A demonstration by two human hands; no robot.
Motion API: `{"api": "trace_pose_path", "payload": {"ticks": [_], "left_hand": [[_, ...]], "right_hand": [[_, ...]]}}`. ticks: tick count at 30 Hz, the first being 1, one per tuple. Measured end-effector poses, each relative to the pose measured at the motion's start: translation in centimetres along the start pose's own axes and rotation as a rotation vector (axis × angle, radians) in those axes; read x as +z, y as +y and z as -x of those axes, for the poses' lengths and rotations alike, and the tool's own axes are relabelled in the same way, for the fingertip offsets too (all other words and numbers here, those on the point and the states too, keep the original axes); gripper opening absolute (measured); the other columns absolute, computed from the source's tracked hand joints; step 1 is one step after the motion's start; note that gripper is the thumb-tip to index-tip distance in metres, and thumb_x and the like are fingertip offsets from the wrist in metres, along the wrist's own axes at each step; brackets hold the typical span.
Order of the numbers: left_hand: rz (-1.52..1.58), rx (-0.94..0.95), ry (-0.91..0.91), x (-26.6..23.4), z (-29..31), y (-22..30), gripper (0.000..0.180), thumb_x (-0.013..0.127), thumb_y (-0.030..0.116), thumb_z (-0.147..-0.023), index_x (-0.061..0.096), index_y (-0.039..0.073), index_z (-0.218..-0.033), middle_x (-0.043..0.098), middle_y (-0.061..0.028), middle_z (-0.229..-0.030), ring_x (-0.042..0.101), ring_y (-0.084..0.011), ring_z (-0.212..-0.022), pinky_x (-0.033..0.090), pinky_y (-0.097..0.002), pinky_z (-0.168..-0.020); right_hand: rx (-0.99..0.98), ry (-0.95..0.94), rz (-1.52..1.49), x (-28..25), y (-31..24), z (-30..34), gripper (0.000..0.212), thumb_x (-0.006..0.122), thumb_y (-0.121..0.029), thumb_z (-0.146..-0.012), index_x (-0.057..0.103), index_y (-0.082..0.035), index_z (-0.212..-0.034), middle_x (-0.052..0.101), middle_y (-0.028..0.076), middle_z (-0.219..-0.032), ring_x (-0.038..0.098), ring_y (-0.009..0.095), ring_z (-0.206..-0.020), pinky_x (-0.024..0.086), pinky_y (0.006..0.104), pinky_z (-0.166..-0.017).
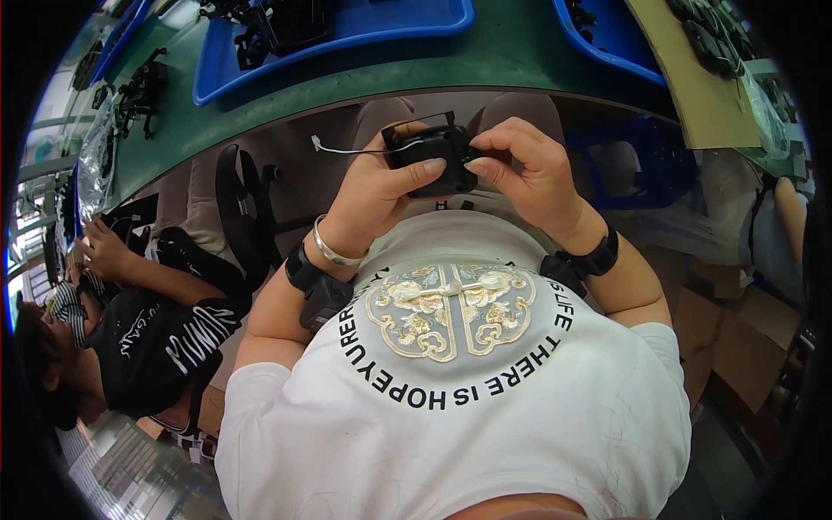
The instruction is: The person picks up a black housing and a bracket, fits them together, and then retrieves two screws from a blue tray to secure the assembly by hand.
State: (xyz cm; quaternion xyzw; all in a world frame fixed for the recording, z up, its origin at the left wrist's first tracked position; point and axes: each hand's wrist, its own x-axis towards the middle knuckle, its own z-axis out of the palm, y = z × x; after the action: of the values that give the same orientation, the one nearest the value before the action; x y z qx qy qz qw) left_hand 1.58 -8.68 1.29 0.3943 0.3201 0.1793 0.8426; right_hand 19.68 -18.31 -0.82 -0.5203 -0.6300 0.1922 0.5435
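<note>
A black case (452,152) is being held above the lap, just in front of the near edge of the green tabletop (555,62). The case is being gripped by the left hand (378,180), with the thumb being laid across the near face and the fingers being wrapped behind. At the right edge of the case, the thumb and forefinger of the right hand (539,172) are being brought close together; whether the edge or a small part is being pinched there cannot be told. A thin white cable (354,152) is being left hanging free to the left, its small plug (316,142) being supported by nothing. Other black parts are being held in a blue tray (394,39) on the tabletop.

Handling: the case is being judged light, stiff and probably smooth, so a firm but moderate grip is being advised. Hold is best being taken on the solid side walls. The thin frame (419,123) along the top is being regarded as easily bent, and the cable as fragile; neither is being recommended as a gripping point.
</note>
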Motion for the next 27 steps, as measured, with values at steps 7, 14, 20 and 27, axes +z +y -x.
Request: {"api": "trace_pose_path", "payload": {"ticks": [7, 14, 20, 27], "left_hand": [[0.034, 0.145, -0.024, 0.4, 0.1, -0.7, 0.043, 0.065, -0.001, -0.080, 0.041, 0.003, -0.115, 0.053, -0.0126, -0.109, 0.058, -0.0213, -0.099, 0.053, -0.0344, -0.083], [-0.098, 0.214, -0.077, -0.5, -0.3, -1.2, 0.042, 0.066, 0.000, -0.080, 0.042, 0.004, -0.114, 0.056, -0.0085, -0.108, 0.058, -0.0172, -0.097, 0.051, -0.0297, -0.084], [0.033, 0.173, -0.008, -0.2, 0.0, -0.8, 0.041, 0.066, 0.001, -0.080, 0.042, 0.003, -0.114, 0.056, -0.0087, -0.108, 0.058, -0.0167, -0.097, 0.050, -0.0295, -0.084], [-0.025, 0.197, 0.018, -0.6, -0.1, -0.8, 0.041, 0.063, -0.002, -0.080, 0.044, 0.007, -0.116, 0.054, -0.0111, -0.111, 0.055, -0.0224, -0.105, 0.050, -0.0366, -0.089]], "right_hand": [[0.007, 0.010, 0.124, 0.4, 0.2, -0.4, 0.025, 0.062, -0.023, -0.087, 0.058, 0.001, -0.081, 0.053, 0.005, -0.069, 0.045, 0.012, -0.059, 0.037, 0.0239, -0.050], [0.375, -0.090, -0.175, 1.4, 0.7, -0.4, 0.035, 0.053, -0.032, -0.093, 0.056, 0.000, -0.077, 0.046, 0.002, -0.065, 0.038, 0.008, -0.060, 0.034, 0.0230, -0.052], [0.412, -0.178, -0.163, 0.4, 0.5, -0.7, 0.031, 0.055, -0.028, -0.092, 0.058, 0.000, -0.079, 0.049, 0.003, -0.066, 0.041, 0.008, -0.061, 0.035, 0.0226, -0.055], [0.050, 0.024, 0.057, 0.9, -0.3, -1.0, 0.022, 0.060, -0.021, -0.089, 0.059, 0.001, -0.089, 0.056, 0.006, -0.075, 0.051, 0.011, -0.065, 0.042, 0.0237, -0.057]]}}
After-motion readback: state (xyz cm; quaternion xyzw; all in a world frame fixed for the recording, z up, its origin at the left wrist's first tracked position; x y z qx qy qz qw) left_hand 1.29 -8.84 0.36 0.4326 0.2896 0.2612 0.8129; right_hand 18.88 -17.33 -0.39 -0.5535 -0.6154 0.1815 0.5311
